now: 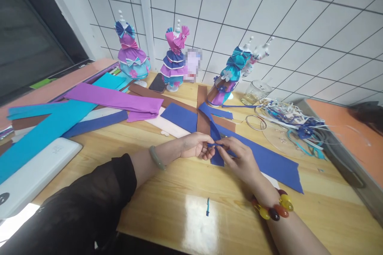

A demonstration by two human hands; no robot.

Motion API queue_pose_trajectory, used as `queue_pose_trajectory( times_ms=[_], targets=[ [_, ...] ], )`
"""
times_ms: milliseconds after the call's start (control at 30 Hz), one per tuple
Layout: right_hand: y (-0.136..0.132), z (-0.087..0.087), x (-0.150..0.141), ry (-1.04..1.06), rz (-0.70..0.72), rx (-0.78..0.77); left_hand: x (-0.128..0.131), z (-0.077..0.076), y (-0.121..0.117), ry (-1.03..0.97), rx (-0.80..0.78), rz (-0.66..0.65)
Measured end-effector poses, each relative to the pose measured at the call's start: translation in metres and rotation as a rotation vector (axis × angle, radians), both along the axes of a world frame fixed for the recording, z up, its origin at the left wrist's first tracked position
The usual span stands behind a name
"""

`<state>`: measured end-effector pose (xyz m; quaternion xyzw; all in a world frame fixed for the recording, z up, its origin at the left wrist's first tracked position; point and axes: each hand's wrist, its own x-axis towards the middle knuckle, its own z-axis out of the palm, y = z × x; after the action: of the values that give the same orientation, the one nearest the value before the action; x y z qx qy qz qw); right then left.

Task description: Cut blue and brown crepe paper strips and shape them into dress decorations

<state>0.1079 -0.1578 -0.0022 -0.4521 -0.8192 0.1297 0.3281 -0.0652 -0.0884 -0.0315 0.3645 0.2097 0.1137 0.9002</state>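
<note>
My left hand (196, 145) and my right hand (239, 158) meet above the middle of the wooden table (167, 203). Both pinch a narrow dark blue foam strip (216, 143) between their fingertips. A wider piece of the same blue foam (217, 160) hangs just below the fingers. Under the hands lies a long blue foam sheet (269, 161) crossing a brown strip (203, 121). A small blue scrap (207, 206) lies on the table nearer to me.
Purple (113, 97), turquoise (44, 131) and blue foam sheets lie at the left, with a white box (32, 173) at the near left. Three small dress forms in foam dresses (131, 53) (175, 57) (230, 75) stand at the back. A glass jar (257, 91) and a clear plate of ribbon scraps (293, 127) sit at the right.
</note>
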Motion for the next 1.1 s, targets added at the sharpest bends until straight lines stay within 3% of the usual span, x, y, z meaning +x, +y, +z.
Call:
queue_pose_trajectory(
  times_ms=[167, 267, 400, 500, 567, 1100],
  targets=[
    [0.000, 0.002, 0.001, -0.030, -0.041, 0.014, -0.001, 0.011, -0.001, 0.051, 0.091, 0.051],
    [0.000, 0.002, 0.003, -0.017, -0.095, 0.002, 0.000, 0.020, -0.004, 0.117, 0.269, 0.226],
    [0.001, 0.000, 0.004, -0.002, -0.119, -0.014, 0.001, 0.025, -0.010, 0.203, 0.775, 0.438],
    [0.002, -0.001, 0.004, 0.010, -0.131, -0.022, -0.001, 0.026, -0.014, 0.256, 1.194, 0.448],
    [0.002, -0.002, 0.004, 0.014, -0.137, -0.038, -0.002, 0.026, -0.016, 0.268, 1.371, 0.405],
    [0.003, -0.005, 0.001, 0.012, -0.098, -0.107, -0.005, 0.012, -0.010, 0.384, 1.719, 0.353]
  ],
)
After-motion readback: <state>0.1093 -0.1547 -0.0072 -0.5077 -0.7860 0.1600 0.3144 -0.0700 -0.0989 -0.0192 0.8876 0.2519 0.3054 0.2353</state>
